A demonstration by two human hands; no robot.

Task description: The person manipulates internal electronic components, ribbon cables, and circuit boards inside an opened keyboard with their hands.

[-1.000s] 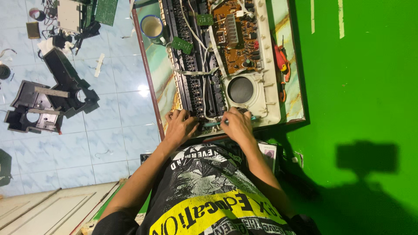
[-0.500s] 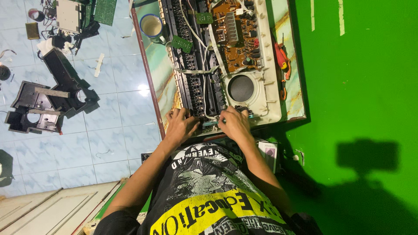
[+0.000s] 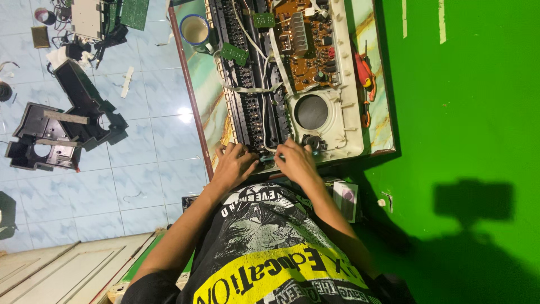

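Both hands work at the near end of one opened keyboard (image 3: 281,84) lying on a marbled table (image 3: 208,95). Left hand (image 3: 235,164) rests with fingers curled on the black key strip; right hand (image 3: 295,160) pinches a small bluish part, though what exactly I cannot tell. One brown circuit board (image 3: 306,48), two small green boards (image 3: 234,53), one round speaker (image 3: 312,111), one mug (image 3: 195,29), one red tool (image 3: 364,73).

a black short-sleeved t-shirt (image 3: 264,247) with a grey-white drawn graphic and white lettering, a yellow band with black letters at the bottom centre of the frame; forearms and both hands bare.
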